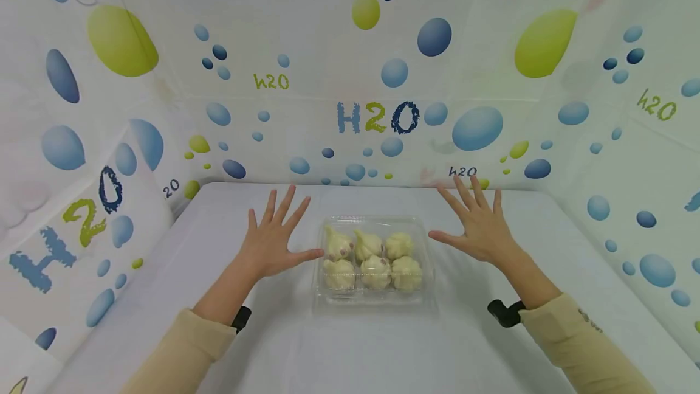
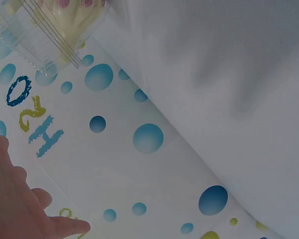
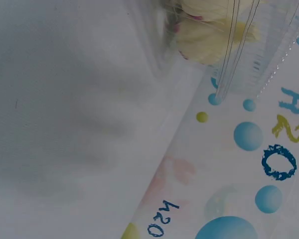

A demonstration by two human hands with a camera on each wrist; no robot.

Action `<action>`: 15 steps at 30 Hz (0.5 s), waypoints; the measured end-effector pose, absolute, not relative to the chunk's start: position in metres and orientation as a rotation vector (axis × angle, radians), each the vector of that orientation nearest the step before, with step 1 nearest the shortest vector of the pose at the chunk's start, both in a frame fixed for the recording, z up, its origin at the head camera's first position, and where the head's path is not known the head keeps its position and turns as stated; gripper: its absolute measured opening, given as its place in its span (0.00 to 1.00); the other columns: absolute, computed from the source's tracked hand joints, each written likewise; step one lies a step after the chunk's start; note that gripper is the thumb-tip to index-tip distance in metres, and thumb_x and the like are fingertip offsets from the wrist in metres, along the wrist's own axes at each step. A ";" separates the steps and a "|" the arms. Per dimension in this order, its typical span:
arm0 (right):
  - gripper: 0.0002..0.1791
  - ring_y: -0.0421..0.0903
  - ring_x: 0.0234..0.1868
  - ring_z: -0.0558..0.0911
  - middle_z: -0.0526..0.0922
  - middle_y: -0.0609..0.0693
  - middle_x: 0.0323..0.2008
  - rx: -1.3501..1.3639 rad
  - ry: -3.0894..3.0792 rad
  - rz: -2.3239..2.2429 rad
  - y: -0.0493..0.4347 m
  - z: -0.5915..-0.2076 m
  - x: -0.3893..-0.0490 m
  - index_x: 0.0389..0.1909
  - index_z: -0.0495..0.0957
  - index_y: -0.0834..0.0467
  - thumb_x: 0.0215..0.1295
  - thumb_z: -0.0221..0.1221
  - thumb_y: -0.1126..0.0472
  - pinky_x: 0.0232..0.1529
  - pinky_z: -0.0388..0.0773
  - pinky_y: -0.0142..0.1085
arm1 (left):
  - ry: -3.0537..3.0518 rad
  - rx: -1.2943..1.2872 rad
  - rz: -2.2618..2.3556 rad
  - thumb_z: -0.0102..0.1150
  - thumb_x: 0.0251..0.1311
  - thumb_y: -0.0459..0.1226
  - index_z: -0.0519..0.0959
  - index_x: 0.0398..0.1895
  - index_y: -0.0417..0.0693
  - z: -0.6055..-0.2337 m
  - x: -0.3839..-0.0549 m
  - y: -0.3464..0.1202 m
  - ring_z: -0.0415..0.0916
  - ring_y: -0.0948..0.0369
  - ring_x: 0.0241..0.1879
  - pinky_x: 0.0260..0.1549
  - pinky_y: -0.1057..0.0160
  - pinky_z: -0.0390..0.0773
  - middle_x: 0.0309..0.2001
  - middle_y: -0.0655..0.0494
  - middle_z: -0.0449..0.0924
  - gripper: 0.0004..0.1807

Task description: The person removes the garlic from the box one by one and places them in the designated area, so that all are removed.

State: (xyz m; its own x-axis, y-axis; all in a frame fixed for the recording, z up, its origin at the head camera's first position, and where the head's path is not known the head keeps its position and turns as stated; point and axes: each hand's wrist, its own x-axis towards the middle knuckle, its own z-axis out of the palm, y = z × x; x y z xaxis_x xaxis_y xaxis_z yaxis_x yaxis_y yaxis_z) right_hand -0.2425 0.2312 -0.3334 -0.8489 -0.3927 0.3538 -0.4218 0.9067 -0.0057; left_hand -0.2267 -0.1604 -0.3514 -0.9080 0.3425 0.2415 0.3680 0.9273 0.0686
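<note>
A clear plastic clamshell box (image 1: 374,298) sits on the table with several pale garlic bulbs (image 1: 375,272) in two rows inside; its lid looks closed. To the left of the box is my left hand (image 1: 269,245), fingers spread and straight, the thumb tip overlapping the box's left edge in the head view. On the other side my right hand (image 1: 482,235) is likewise spread, its thumb pointing toward the box. Neither hand holds anything. Part of the left hand (image 2: 20,199) shows in the left wrist view, apart from the box (image 2: 35,42). The right wrist view shows a corner of the box (image 3: 249,59).
A white cloth covers the table (image 1: 350,351). Behind it and at both sides hangs a white backdrop (image 1: 317,23) with blue and green drops and H2O lettering. Dark straps with camera mounts (image 1: 505,314) sit at the wrists, beside beige sleeves (image 1: 579,345).
</note>
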 end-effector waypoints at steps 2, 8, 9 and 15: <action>0.50 0.55 0.69 0.29 0.42 0.58 0.71 0.607 -2.718 0.132 0.231 -0.335 -0.242 0.72 0.42 0.43 0.52 0.50 0.28 0.56 0.27 0.67 | -2.850 -0.538 -0.181 0.47 0.44 0.72 0.41 0.72 0.59 -0.354 -0.224 -0.161 0.23 0.46 0.69 0.54 0.29 0.41 0.72 0.53 0.26 0.55; 0.50 0.56 0.70 0.31 0.39 0.54 0.72 0.614 -2.726 0.179 0.229 -0.340 -0.239 0.71 0.47 0.46 0.51 0.52 0.29 0.57 0.32 0.68 | -2.864 -0.548 -0.265 0.46 0.46 0.71 0.38 0.73 0.59 -0.361 -0.219 -0.160 0.21 0.48 0.68 0.55 0.30 0.42 0.72 0.55 0.23 0.55; 0.50 0.56 0.70 0.32 0.39 0.54 0.72 0.614 -2.728 0.183 0.229 -0.341 -0.239 0.71 0.47 0.46 0.51 0.52 0.29 0.57 0.32 0.68 | -2.868 -0.548 -0.281 0.47 0.46 0.71 0.38 0.72 0.59 -0.362 -0.218 -0.160 0.21 0.48 0.68 0.55 0.31 0.42 0.72 0.56 0.23 0.55; 0.50 0.56 0.70 0.33 0.39 0.55 0.71 0.639 -2.730 0.227 0.228 -0.349 -0.237 0.71 0.46 0.46 0.51 0.53 0.29 0.57 0.35 0.68 | -2.871 -0.549 -0.367 0.48 0.45 0.71 0.36 0.72 0.60 -0.368 -0.213 -0.158 0.24 0.47 0.69 0.56 0.32 0.44 0.72 0.55 0.25 0.56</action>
